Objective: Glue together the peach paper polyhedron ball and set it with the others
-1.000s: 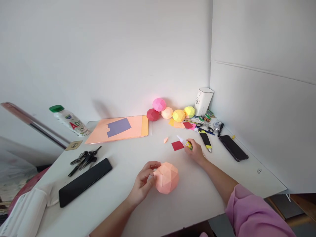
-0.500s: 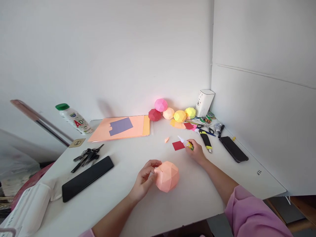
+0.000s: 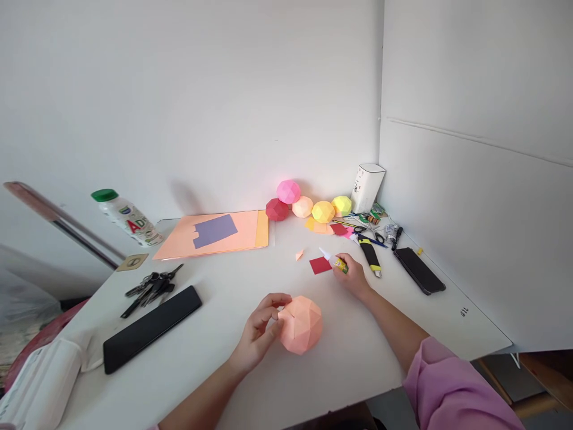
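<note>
Near the front of the white table, my left hand (image 3: 262,328) pinches the left side of a faceted peach paper ball (image 3: 304,325). An open flap or seam shows on the ball beside my thumb. Farther right, my right hand (image 3: 353,276) is closed around a small glue bottle (image 3: 339,263) with a yellow label, its white nozzle pointing up and left. Just under the nozzle lies a red paper piece (image 3: 320,266). A tiny peach paper scrap (image 3: 299,255) sits to the left of it.
Several coloured paper balls (image 3: 323,212) line the back wall. A utility knife (image 3: 369,257), scissors (image 3: 375,235) and a phone (image 3: 419,271) lie right. Left are peach sheets (image 3: 179,239), a bottle (image 3: 128,218), keys (image 3: 152,289) and a long black object (image 3: 152,329).
The view has shifted slightly, so most things sit a little farther left. Both hands keep their holds, on the paper ball and the glue bottle.
</note>
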Demonstrator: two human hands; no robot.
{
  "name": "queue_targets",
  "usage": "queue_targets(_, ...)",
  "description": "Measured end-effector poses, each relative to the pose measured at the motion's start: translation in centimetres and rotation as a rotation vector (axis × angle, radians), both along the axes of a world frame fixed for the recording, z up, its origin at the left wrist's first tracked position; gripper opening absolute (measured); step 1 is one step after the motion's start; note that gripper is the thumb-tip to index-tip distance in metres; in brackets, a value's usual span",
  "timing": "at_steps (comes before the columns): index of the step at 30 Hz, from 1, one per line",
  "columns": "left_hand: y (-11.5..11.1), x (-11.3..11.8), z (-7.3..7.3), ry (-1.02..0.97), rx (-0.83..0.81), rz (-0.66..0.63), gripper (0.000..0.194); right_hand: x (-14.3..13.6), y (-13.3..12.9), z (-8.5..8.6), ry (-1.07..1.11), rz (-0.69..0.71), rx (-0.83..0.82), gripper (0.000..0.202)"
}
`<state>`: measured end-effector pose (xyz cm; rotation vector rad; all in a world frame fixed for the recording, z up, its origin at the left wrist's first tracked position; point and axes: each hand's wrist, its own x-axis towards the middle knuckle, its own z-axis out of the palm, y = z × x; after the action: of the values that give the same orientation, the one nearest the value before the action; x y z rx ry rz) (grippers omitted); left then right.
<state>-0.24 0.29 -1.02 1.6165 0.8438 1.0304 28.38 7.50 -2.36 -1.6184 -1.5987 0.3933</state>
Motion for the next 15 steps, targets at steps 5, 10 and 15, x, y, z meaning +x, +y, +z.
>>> queue_targets(5, -0.12, 0.03, 0.24, -0.008, -0.01, 0.006, 0.04, -0.02, 0.08, -0.01, 0.014, -0.013, -0.013, 0.03)
queue_targets(10, -0.31, -0.01, 0.19, 0.007, -0.011, 0.005, 0.041, -0.07, -0.08, 0.16, 0.024, -0.015, -0.019, 0.03)
queue_targets(15, -0.32, -0.16, -0.16, 0.002, -0.011, -0.003, 0.039, -0.19, -0.15, 0.23, 0.033, -0.028, -0.026, 0.029)
